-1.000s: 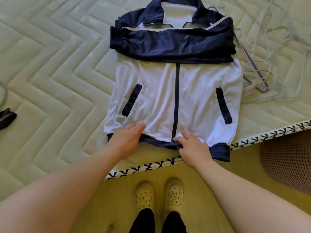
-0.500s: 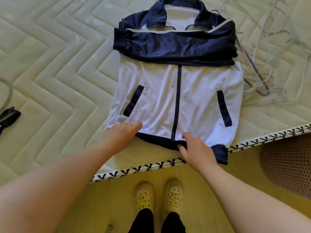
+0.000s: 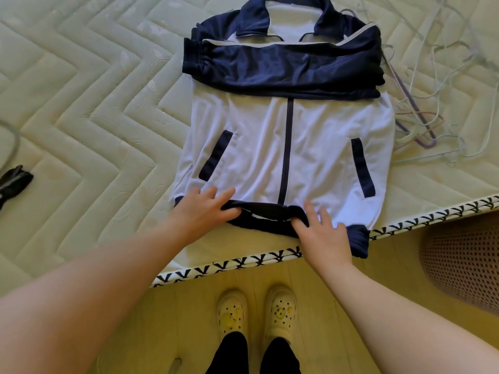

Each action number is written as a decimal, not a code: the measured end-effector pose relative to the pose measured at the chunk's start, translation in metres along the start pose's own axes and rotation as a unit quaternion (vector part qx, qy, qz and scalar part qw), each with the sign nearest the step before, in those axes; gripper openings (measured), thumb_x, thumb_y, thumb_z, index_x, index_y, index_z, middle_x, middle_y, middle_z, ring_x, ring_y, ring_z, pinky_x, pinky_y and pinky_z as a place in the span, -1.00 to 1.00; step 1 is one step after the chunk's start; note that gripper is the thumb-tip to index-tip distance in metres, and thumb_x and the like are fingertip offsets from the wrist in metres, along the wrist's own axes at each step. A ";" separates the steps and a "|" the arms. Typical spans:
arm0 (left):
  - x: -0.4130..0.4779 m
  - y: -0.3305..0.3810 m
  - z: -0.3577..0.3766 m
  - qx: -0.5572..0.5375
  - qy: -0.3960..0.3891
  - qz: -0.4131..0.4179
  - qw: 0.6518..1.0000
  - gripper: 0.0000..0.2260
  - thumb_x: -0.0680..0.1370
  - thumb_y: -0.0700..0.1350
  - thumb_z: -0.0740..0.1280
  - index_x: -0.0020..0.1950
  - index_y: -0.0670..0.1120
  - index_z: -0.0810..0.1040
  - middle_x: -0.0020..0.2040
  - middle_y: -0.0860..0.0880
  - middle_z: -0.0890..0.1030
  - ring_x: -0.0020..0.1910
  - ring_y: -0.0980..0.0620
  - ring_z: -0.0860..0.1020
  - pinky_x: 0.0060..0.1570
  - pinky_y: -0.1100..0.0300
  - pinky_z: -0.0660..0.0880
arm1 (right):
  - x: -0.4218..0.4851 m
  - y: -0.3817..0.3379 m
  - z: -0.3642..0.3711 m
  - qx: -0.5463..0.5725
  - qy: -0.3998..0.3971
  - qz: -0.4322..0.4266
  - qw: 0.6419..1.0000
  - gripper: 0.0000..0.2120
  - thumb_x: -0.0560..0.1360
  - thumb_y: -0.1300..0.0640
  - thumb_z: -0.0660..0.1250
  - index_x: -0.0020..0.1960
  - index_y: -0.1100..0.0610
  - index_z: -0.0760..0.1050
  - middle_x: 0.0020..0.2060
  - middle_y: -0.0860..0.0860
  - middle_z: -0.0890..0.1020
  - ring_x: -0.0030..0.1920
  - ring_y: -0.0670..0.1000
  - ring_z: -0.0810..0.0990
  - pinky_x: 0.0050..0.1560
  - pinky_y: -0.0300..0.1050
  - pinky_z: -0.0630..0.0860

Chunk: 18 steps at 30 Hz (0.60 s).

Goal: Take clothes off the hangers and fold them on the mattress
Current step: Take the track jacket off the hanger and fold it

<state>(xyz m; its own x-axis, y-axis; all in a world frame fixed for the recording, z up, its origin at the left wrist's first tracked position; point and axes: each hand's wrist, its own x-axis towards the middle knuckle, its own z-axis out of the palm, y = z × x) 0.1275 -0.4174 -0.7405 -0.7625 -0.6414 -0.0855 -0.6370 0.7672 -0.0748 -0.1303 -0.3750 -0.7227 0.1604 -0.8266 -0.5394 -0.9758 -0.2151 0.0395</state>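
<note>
The quilted mattress (image 3: 81,103) filled most of the view, its patterned edge running just ahead of the person's feet. On it, near that edge, lay a white and navy jacket (image 3: 318,157), front up and zipped. Its long axis ran from the person straight away across the mattress, with the collar (image 3: 253,20) pointing to the far side and the hem (image 3: 267,214) towards the person. The navy sleeves (image 3: 283,68) were folded crosswise over the chest. Both bare forearms reached forward and slightly inward to the hem. The left hand (image 3: 202,211) pinched it left of the zip, fingers on the white cloth and thumb beneath the navy band. The right hand (image 3: 326,236) gripped it likewise, right of the zip. Between them the band stood lifted. A tangle of wire hangers (image 3: 421,125) lay just beside the jacket's right side.
</note>
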 end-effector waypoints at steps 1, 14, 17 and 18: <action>0.001 -0.002 -0.001 0.003 -0.001 -0.011 1.000 -0.54 0.04 -0.38 0.46 -0.12 -0.06 0.60 0.01 -0.19 0.59 -0.36 -0.12 0.53 -0.48 0.16 0.39 | 0.002 0.001 0.002 -0.014 0.019 0.006 1.000 -0.45 -0.05 0.36 0.61 -0.08 0.12 0.63 0.25 0.32 0.49 0.11 0.36 0.55 -0.23 0.21 0.51; -0.001 -0.032 -0.060 -0.050 -0.010 -0.023 0.998 -0.57 0.12 -0.42 0.54 -0.16 -0.15 0.45 -0.32 -0.04 0.54 -0.60 0.05 0.18 -0.57 0.41 -0.17 | -0.010 -0.004 -0.032 -0.078 0.065 0.012 0.995 -0.57 0.26 0.25 0.52 0.11 0.06 0.59 0.39 0.19 0.31 0.38 0.23 0.32 0.20 0.44 0.29; 0.000 -0.039 -0.067 -0.031 0.043 -0.011 0.999 -0.44 0.16 -0.44 0.50 0.05 -0.10 0.38 -0.23 -0.05 0.61 -0.64 -0.01 0.31 -0.72 0.31 0.08 | -0.015 0.011 -0.032 -0.013 0.184 0.014 0.983 -0.69 -0.05 0.38 0.56 -0.35 0.18 0.63 -0.16 0.15 0.66 -0.18 0.20 0.64 -0.22 0.21 0.53; 0.000 -0.040 -0.071 -0.036 0.085 -0.028 0.995 -0.45 0.24 -0.42 0.45 0.14 -0.09 0.38 -0.17 -0.06 0.64 -0.63 -0.05 0.39 -0.71 0.28 0.21 | -0.020 0.015 -0.033 0.033 0.230 0.025 0.972 -0.84 0.11 0.34 0.48 -0.33 0.20 0.62 -0.20 0.12 0.66 -0.24 0.18 0.63 -0.24 0.10 0.53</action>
<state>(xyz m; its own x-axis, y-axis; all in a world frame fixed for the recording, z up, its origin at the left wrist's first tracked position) 0.1447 -0.4480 -0.6668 -0.7302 -0.6777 0.0865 -0.6804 0.7329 -0.0021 -0.1437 -0.3792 -0.6839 0.1464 -0.9837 -0.1042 -0.9892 -0.1466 -0.0057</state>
